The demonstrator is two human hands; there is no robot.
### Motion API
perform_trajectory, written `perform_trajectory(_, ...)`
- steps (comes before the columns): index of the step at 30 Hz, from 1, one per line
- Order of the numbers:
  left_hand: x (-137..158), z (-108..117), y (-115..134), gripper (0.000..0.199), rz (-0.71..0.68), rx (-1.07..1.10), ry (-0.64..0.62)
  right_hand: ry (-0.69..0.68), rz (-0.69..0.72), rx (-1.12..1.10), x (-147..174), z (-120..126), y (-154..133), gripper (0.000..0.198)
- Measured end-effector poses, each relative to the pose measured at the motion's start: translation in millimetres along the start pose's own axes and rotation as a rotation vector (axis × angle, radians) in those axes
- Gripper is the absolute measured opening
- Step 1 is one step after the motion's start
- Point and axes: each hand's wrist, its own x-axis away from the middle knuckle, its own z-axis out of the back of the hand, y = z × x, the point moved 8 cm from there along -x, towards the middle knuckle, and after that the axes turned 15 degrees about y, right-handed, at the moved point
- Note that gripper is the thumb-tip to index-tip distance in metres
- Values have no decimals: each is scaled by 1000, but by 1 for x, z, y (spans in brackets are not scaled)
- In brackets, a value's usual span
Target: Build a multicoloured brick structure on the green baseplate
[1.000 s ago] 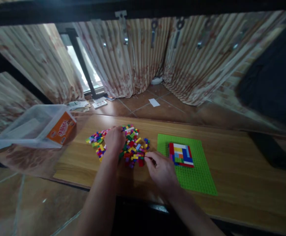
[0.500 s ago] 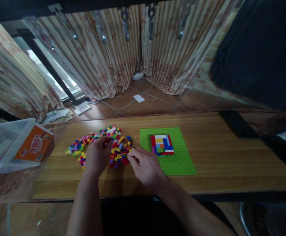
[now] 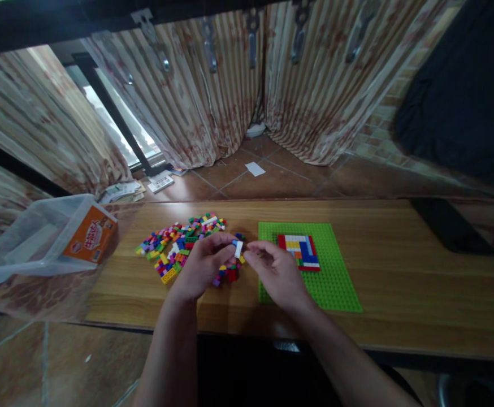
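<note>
My left hand pinches a white toy brick between thumb and fingers, with a bit of blue showing beside it. Close to its right, my right hand has thumb and fingertips pressed together; whatever they hold is too small to make out. Under and behind the left hand spreads a pile of loose toy bricks in many colours. Right of the right hand lies a green studded baseplate. On it sits a flat square of joined bricks in red, white, yellow, blue and orange, partly covered by the right hand.
The wooden table runs across the view. Off its left end stands a clear plastic box with an orange label. A dark flat strip crosses the right side. Behind the table are a tiled floor and curtains.
My left hand has lifted from the pile and moved right, now showing the white brick. My right hand is close beside it, raised a little. The camera view has shifted left.
</note>
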Motion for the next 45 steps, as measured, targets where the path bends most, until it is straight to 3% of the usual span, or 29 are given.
perform_trajectory(5, 10, -23, -1, 27, 35, 66, -127, -52, -127, -255, -2, -9, 4, 21)
perform_trajectory(11, 10, -23, -4, 29, 83, 140, -107, -75, -288, -361, -1, -7, 10, 24)
perform_trajectory(14, 4, -10, -4, 28, 47, 96, -16, -117, -394, -453, 4, -10, 11, 26)
perform_trajectory(17, -6, 19, -1, 19, -107, -165, 195, -136, -460, -517, 7, -12, 11, 29)
perform_trajectory(20, -10, 39, 5, 14, -262, -587, 361, -122, -428, -496, 3, -5, 7, 32)
perform_trajectory(24, -11, 46, 5, 22, -278, -968, 431, -64, -296, -404, -17, 26, 1, 27)
perform_trajectory(28, -10, 44, 4, 28, -264, -1093, 435, -16, -164, -216, -36, 65, 3, 25)
perform_trajectory(32, -9, 41, 10, 27, -324, -978, 462, -18, -100, -62, -37, 90, 11, 26)
perform_trajectory(35, -6, 19, 11, 23, -363, -730, 338, -13, -19, 62, -31, 95, 11, 21)
perform_trajectory(40, 11, -51, -1, 20, -342, -483, -80, 31, 256, 311, -17, 90, 3, 10)
perform_trajectory(42, 16, -68, -9, 19, -307, -438, -146, 50, 314, 363, -12, 87, 6, 8)
perform_trajectory(45, 18, -78, -21, 18, -246, -394, -146, 112, 363, 427, -8, 89, 13, 7)
